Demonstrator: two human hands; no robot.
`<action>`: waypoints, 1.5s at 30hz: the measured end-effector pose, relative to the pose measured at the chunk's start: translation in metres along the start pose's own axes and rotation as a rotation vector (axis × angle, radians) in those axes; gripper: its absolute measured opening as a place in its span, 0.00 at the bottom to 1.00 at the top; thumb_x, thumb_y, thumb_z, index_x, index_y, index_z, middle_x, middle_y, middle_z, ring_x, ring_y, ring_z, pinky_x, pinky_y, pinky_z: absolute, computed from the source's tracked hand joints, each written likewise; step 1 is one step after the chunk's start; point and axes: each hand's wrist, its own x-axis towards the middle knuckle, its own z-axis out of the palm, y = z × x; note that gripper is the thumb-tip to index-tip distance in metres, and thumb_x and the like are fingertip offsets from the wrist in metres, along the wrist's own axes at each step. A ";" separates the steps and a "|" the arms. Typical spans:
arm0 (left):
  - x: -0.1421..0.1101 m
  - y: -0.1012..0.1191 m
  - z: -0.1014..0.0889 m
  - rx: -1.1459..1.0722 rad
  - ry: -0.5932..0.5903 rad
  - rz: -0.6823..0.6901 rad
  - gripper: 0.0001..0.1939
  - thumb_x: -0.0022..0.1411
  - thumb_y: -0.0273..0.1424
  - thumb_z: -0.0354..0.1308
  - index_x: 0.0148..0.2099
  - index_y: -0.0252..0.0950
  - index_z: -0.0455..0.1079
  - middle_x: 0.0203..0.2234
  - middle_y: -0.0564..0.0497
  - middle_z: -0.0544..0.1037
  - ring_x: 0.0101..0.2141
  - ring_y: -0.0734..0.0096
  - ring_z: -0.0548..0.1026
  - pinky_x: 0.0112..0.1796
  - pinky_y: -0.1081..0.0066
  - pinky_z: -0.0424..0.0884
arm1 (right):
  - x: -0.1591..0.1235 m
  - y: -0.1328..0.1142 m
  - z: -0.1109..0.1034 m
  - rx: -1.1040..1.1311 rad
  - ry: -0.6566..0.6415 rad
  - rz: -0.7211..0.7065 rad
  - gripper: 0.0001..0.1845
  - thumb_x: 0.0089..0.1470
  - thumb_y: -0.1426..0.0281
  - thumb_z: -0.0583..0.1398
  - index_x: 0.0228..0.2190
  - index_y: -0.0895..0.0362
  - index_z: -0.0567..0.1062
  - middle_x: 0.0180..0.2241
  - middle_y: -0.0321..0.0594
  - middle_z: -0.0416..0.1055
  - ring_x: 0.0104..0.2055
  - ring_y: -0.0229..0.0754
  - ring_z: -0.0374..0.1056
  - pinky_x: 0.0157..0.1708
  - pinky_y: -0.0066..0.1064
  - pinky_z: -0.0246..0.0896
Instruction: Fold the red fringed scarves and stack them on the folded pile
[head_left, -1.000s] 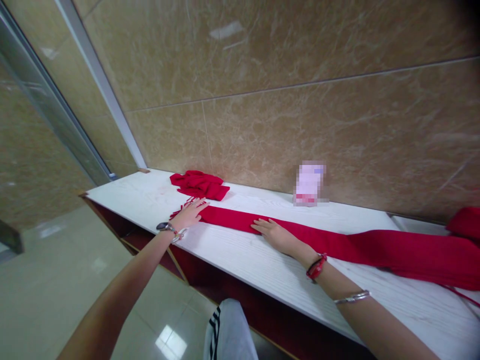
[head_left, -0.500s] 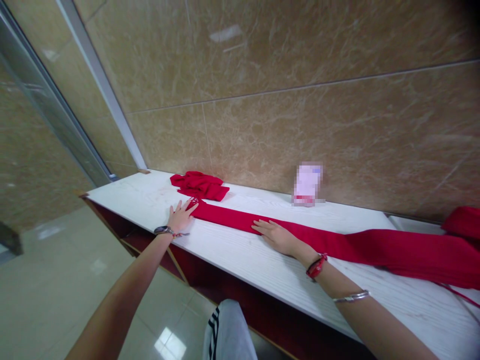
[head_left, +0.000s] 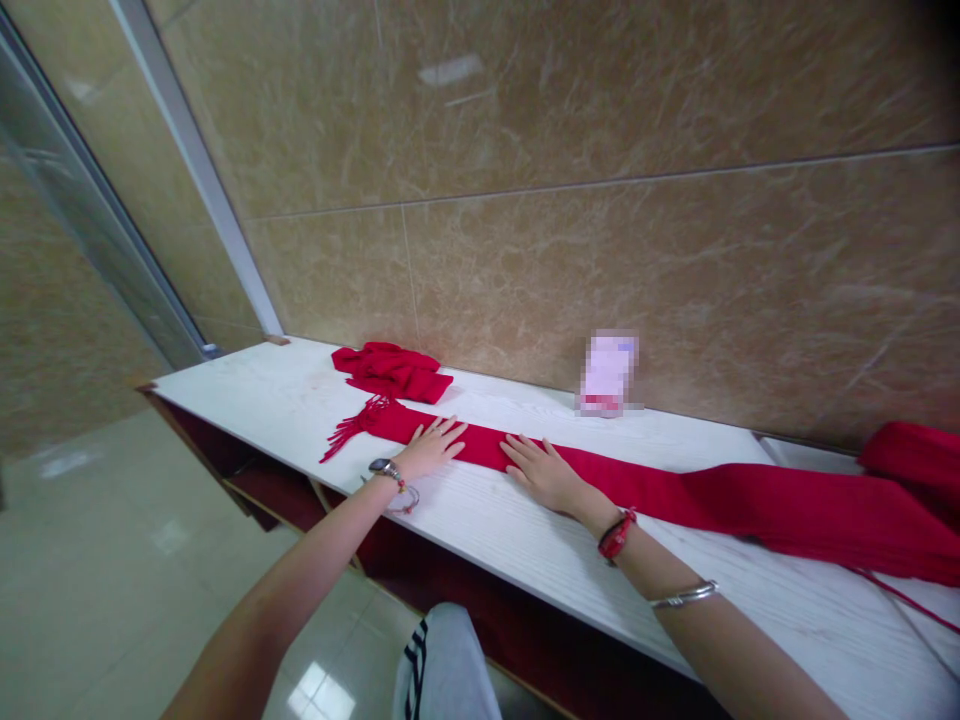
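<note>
A long red scarf (head_left: 675,487) lies stretched along the white countertop, folded into a narrow strip. Its fringe (head_left: 352,428) fans out at the left end. My left hand (head_left: 429,448) rests flat on the strip a little right of the fringe, fingers spread. Farther right, my right hand (head_left: 546,473) also lies on the scarf with its fingers stretched out. Neither hand grips the cloth. Behind the fringed end sits a crumpled red cloth (head_left: 394,372).
The white countertop (head_left: 247,400) tops a low cabinet with open dark red compartments (head_left: 420,545). A blurred pinkish-white item (head_left: 607,372) stands against the tiled wall (head_left: 525,270). More bunched red fabric (head_left: 911,460) lies at the far right.
My left hand has moved right along the scarf, off the fringe, which now lies spread out in view. My right hand stays in nearly the same place on the strip.
</note>
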 end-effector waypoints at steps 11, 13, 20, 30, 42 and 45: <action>0.001 -0.033 0.017 0.027 0.030 -0.069 0.22 0.67 0.36 0.39 0.62 0.44 0.53 0.60 0.50 0.56 0.59 0.61 0.52 0.55 0.56 0.52 | -0.005 0.003 0.001 0.021 -0.038 0.037 0.27 0.61 0.64 0.42 0.59 0.62 0.54 0.61 0.47 0.47 0.63 0.48 0.42 0.58 0.50 0.39; -0.001 -0.060 0.016 0.045 0.027 -0.180 0.21 0.67 0.35 0.40 0.61 0.41 0.56 0.59 0.48 0.57 0.59 0.60 0.53 0.54 0.56 0.53 | -0.005 0.004 0.003 0.024 -0.035 0.032 0.27 0.61 0.64 0.42 0.59 0.61 0.54 0.61 0.46 0.47 0.63 0.48 0.42 0.58 0.50 0.39; -0.029 -0.153 0.001 0.100 0.083 -0.524 0.18 0.65 0.35 0.41 0.53 0.41 0.65 0.51 0.44 0.68 0.51 0.54 0.64 0.48 0.50 0.59 | -0.003 0.006 0.009 0.013 -0.025 0.023 0.27 0.60 0.64 0.42 0.58 0.61 0.55 0.61 0.46 0.49 0.62 0.48 0.43 0.58 0.50 0.40; -0.027 -0.156 -0.013 0.153 0.047 -0.044 0.20 0.50 0.18 0.49 0.43 0.41 0.69 0.44 0.53 0.71 0.45 0.68 0.67 0.47 0.69 0.61 | -0.003 0.009 0.015 -0.001 0.001 0.025 0.27 0.60 0.62 0.42 0.58 0.58 0.57 0.60 0.45 0.51 0.62 0.47 0.45 0.57 0.50 0.43; -0.033 -0.183 -0.027 0.345 0.123 -0.336 0.15 0.56 0.18 0.47 0.41 0.34 0.71 0.42 0.42 0.73 0.48 0.52 0.64 0.50 0.46 0.48 | -0.002 0.008 0.016 0.006 -0.017 -0.010 0.26 0.60 0.62 0.42 0.58 0.56 0.57 0.60 0.43 0.51 0.62 0.46 0.45 0.57 0.48 0.44; -0.034 -0.177 -0.027 0.299 0.115 -0.259 0.21 0.54 0.17 0.46 0.48 0.37 0.68 0.47 0.45 0.70 0.50 0.58 0.62 0.51 0.55 0.54 | -0.002 0.007 0.014 0.016 -0.021 -0.005 0.26 0.61 0.61 0.42 0.58 0.55 0.57 0.60 0.43 0.51 0.62 0.46 0.45 0.57 0.48 0.44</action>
